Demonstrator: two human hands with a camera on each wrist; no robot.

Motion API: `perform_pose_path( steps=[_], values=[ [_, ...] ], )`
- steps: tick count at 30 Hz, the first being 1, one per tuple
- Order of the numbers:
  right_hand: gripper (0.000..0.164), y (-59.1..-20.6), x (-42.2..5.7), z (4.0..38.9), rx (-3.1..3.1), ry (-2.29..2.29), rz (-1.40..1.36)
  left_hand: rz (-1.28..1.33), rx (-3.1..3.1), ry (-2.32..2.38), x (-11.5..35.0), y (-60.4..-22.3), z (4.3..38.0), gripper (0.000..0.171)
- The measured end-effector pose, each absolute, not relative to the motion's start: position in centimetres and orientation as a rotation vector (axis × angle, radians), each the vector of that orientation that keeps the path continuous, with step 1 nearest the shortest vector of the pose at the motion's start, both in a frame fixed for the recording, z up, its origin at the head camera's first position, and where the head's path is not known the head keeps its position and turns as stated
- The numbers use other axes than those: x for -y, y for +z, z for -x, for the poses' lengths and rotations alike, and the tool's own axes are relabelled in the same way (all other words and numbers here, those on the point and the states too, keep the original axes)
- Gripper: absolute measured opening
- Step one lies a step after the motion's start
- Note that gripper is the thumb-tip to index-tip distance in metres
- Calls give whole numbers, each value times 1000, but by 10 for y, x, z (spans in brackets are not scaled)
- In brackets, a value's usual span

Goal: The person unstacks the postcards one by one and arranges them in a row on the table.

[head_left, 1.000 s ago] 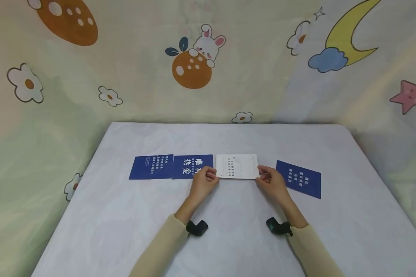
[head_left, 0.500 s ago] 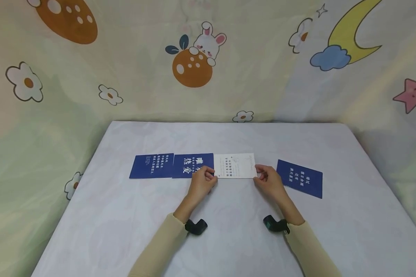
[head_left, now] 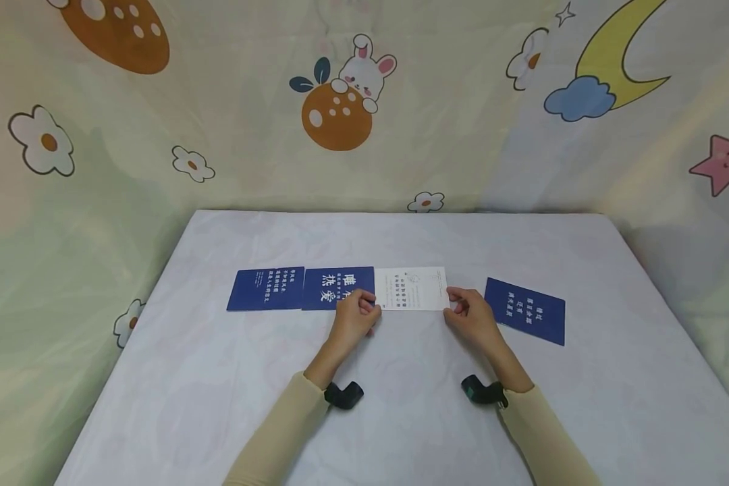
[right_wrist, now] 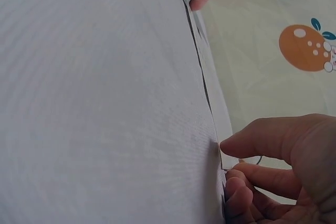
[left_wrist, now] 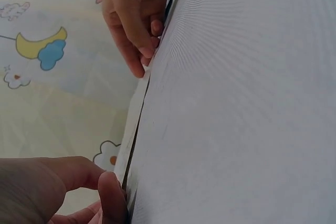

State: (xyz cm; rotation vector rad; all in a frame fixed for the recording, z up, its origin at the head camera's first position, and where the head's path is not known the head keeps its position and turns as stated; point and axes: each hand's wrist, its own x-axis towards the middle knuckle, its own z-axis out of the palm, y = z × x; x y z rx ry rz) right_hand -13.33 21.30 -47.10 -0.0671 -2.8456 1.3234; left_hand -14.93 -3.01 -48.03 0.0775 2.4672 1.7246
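A white card (head_left: pixel 410 289) with a printed drawing and dark writing lies in the middle of the row in the head view. My left hand (head_left: pixel 354 318) holds its near left corner and covers part of the blue card beside it. At the near right corner, my right hand (head_left: pixel 474 317) holds the same card between thumb and fingers. In the right wrist view the thumb (right_wrist: pixel 252 139) meets the card's near edge. Two blue cards with white writing, the outer one (head_left: pixel 266 289) and the inner one (head_left: pixel 338 287), adjoin it on the left.
Another blue card (head_left: pixel 525 310) lies askew to the right of my right hand. Everything rests on a table with a white cloth (head_left: pixel 401 432). A patterned curtain (head_left: pixel 243 81) hangs behind the table's far edge.
Both hands slid the white card slightly left, and the gap to the inner blue card closed. Over the last half second the hands and card have stayed nearly still.
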Motion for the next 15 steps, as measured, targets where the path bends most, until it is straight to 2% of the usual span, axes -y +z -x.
perform_pose_path(
  steps=[10,15],
  values=[
    [44,-471,-212,133,2857,1336,75,-77,-2509,1712,29,-480,149,41],
    [44,-471,-212,133,2855,1332,93,-97,-2514,1721,29,-480,148,40]
  ],
)
